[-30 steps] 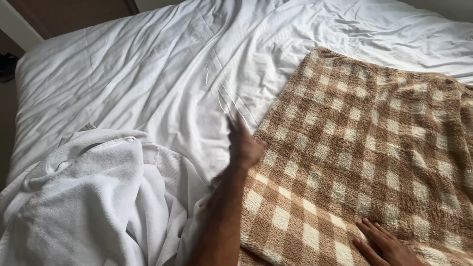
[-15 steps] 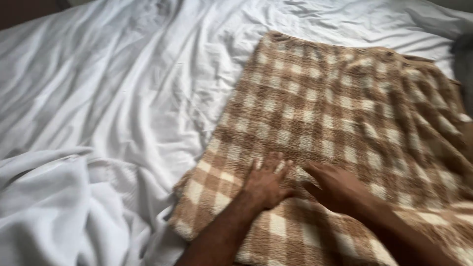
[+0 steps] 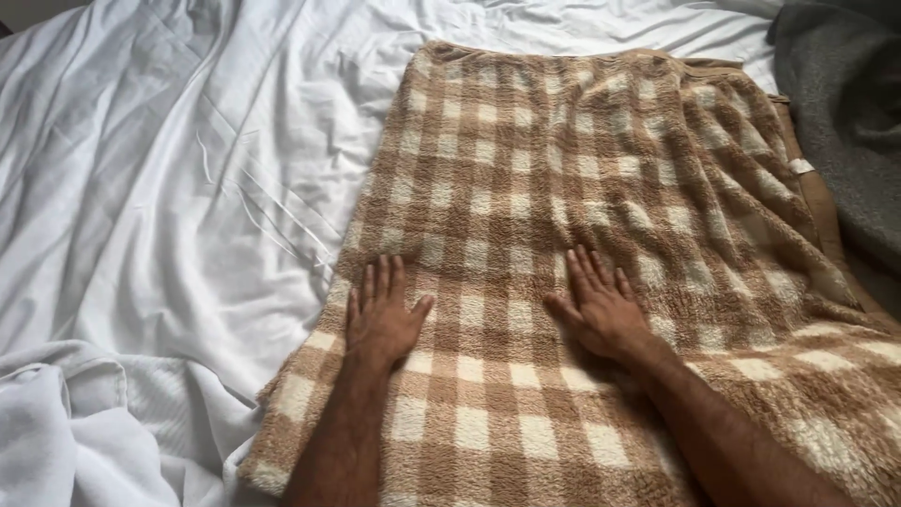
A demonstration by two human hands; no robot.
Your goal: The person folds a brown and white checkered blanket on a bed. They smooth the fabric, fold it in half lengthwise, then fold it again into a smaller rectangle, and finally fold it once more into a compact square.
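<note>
Both hands are flat on the checked blanket (image 3: 526,188) now, and that is a change: a second ago the left hand (image 3: 383,314) was off on the white sheet (image 3: 160,169) at the blanket's left edge, while the right hand (image 3: 601,305) pressed near its bottom corner. Half a second ago the two hands sat almost touching near the blanket's middle; now they have spread well apart, one on each side of the blanket's centre line. The view has swung too, so the whole width of the blanket shows.

The left hand lies palm down just inside the blanket's left edge, fingers straight and slightly fanned, thumb out to the side, gripping nothing. The right hand lies palm down right of the blanket's middle, fingers together and pointing up the blanket, thumb spread, also gripping nothing. Both forearms reach in across the blanket's near end.

The blanket is fleecy, tan and cream in a square check, spread on the bed over the white sheet. Its left half lies fairly smooth; its right side is rumpled into diagonal folds, with a plain tan border and a small white tag (image 3: 800,166) at the right edge. A grey blanket (image 3: 845,103) lies beyond that right edge. A bunched white towel (image 3: 66,432) sits left of the blanket's near corner, and the sheet left of the blanket is creased.
</note>
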